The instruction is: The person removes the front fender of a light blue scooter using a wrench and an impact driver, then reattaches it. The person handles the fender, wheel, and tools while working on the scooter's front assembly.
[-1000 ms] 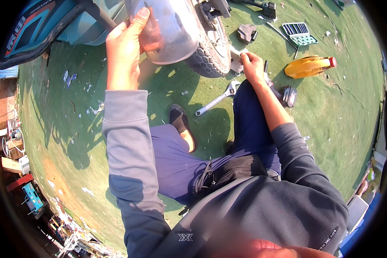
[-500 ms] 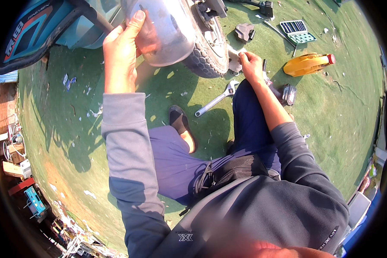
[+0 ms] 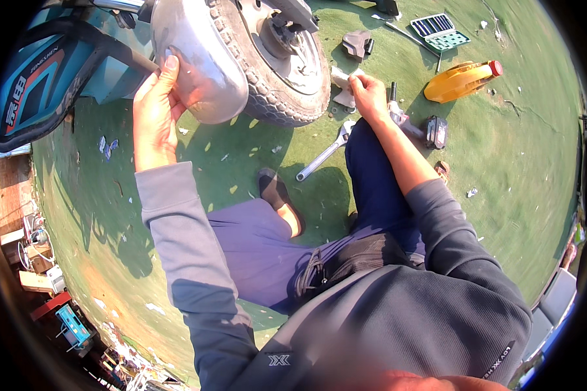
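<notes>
My left hand (image 3: 156,111) grips the edge of a shiny silver fender (image 3: 212,85) that curves over a small wheel (image 3: 287,98) with a muddy tyre and pale hub. With fingertips pinched, my right hand (image 3: 370,98) holds a pale, flat piece (image 3: 341,81) right of the tyre; I cannot make out what it is. Below it an adjustable wrench (image 3: 323,154) lies on the green ground (image 3: 515,163). A cordless power tool (image 3: 404,124) with a battery (image 3: 436,132) lies beside my right knee.
A teal vehicle body (image 3: 32,85) with a black bar stands at upper left. An open green tool case (image 3: 440,32), a dark plastic piece (image 3: 357,44) and a yellow jug (image 3: 456,83) lie at upper right. Clutter (image 3: 72,326) lines the left edge.
The fender and my left hand have shifted left and down in the picture, showing more of the wheel's hub. My right hand has shifted slightly up and left, still pinching the pale piece.
</notes>
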Action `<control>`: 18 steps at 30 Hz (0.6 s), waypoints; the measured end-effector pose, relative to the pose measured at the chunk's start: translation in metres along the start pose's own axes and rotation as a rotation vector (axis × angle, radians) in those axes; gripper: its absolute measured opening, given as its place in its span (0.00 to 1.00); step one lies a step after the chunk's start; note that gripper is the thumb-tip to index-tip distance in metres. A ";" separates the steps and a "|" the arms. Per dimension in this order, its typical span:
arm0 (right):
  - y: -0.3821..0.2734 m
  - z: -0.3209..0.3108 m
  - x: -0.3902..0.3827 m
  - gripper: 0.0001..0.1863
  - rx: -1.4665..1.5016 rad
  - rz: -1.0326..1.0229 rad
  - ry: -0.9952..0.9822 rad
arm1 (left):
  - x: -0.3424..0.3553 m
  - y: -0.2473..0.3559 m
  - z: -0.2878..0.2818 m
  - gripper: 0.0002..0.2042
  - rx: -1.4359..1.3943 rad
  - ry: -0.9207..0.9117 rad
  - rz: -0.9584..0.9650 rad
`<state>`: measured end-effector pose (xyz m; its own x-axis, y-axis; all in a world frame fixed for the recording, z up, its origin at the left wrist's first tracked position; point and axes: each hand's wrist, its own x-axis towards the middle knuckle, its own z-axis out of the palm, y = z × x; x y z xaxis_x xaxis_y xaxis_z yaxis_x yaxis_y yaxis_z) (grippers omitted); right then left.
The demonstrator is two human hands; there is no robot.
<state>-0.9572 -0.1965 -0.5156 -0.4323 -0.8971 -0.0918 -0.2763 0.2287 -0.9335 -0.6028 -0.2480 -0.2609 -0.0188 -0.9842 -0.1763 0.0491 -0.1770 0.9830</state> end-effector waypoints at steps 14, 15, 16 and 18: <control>-0.011 0.021 -0.014 0.15 0.124 0.114 -0.010 | -0.005 0.008 0.029 0.39 0.198 0.195 0.082; -0.014 0.023 -0.015 0.15 0.127 0.122 -0.021 | -0.006 0.006 0.032 0.42 0.227 0.221 0.116; -0.020 0.024 -0.018 0.15 0.130 0.129 -0.031 | -0.008 0.005 0.037 0.45 0.254 0.245 0.152; -0.025 0.027 -0.022 0.15 0.083 0.107 -0.034 | -0.016 0.002 0.055 0.54 0.292 0.280 0.227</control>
<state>-0.9175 -0.1923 -0.4994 -0.4262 -0.8815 -0.2031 -0.1573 0.2933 -0.9430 -0.6574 -0.2324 -0.2532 0.2321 -0.9696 0.0769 -0.2627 0.0137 0.9648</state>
